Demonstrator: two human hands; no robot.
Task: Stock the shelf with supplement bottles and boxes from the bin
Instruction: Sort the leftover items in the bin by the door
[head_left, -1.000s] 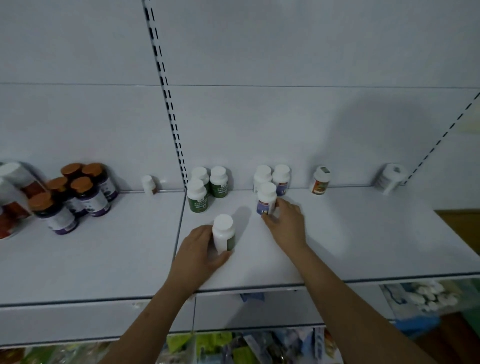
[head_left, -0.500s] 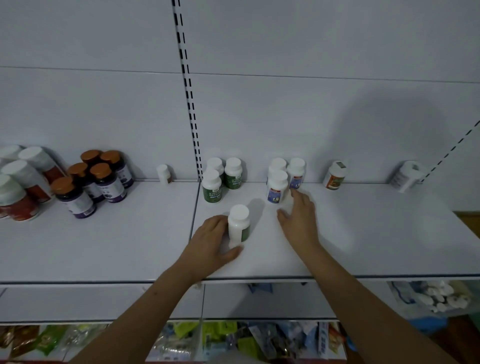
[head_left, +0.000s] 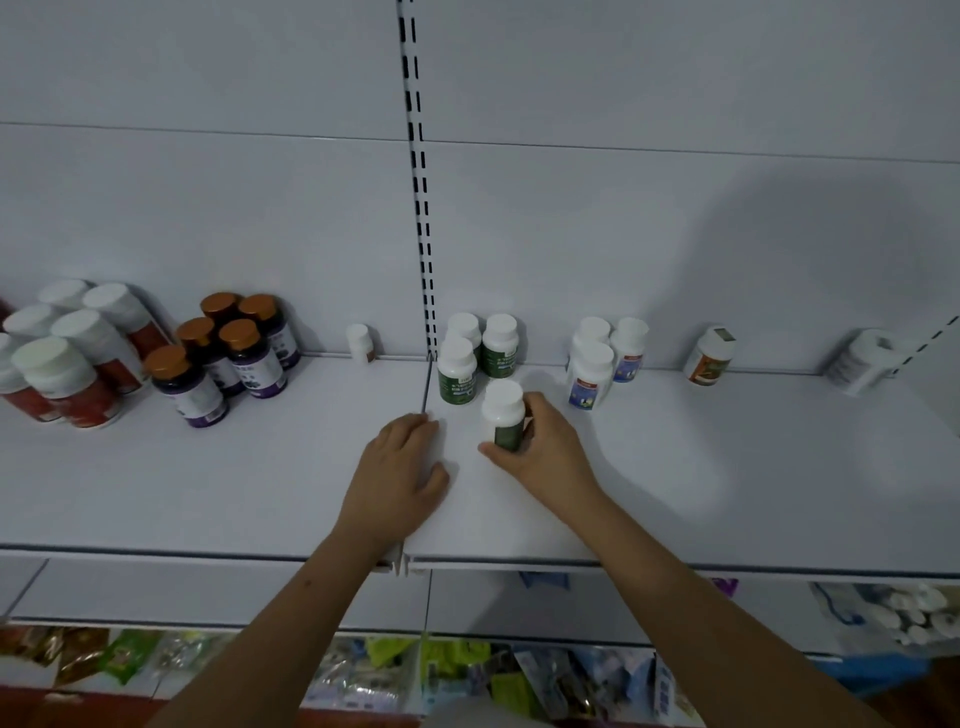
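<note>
White shelf (head_left: 675, 493), upper tier, viewed from above and in front.

Green-label bottles, white caps: four. Three stand upright in a cluster (head_left: 470, 358) at the back beside the slotted upright (head_left: 422, 208). The fourth green-label bottle (head_left: 503, 414) stands just in front of them, gripped by the right hand (head_left: 540, 457), thumb curled round its near side and fingers round its far side.

Left hand (head_left: 397, 480): holds nothing, palm down on the shelf surface, fingers relaxed and loosely together.

Blue-label bottles (head_left: 605, 358), white caps: three, upright, right of the green group.

Orange-label bottle (head_left: 709, 356): one, tilted against the back panel.

White bottle (head_left: 862, 358) at far right: one, leaning; label unreadable.

Small white bottle (head_left: 359, 342): one, left of the upright.

Dark bottles with copper caps (head_left: 228, 353): five, purple-toned labels.

Red-label bottles with white caps (head_left: 67, 358): at least six; the group is cut off by the left edge.

Lower tier (head_left: 363, 670): packets in green, blue and clear wrap, blurred, count indeterminate.
</note>
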